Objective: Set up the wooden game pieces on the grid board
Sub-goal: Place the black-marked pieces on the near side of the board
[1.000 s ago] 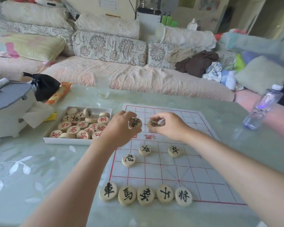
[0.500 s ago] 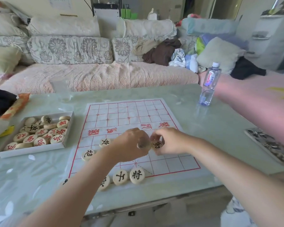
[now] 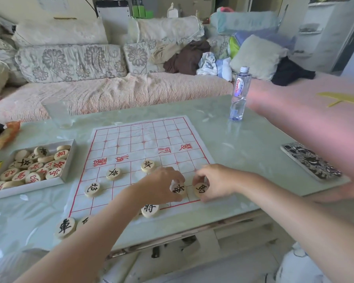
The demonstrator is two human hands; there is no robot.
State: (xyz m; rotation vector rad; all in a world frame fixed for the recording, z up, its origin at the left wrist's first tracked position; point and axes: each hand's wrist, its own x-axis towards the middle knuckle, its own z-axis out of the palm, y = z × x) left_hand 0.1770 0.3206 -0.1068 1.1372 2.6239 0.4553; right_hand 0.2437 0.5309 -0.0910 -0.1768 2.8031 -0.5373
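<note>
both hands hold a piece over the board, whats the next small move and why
Probably lower both onto the near row. The left hand pinches the left disc and the right hand the right disc, both tilted over the board, and that row looks bare right of the general piece.

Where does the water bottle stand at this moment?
In the head view, the water bottle stands upright on the table, right of the grid board, beyond its far right corner.

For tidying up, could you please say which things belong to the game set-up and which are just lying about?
Job: grid board, box of pieces, left hand holding left piece, right hand holding right piece.
Lying about: water bottle, phone, glass.
</note>
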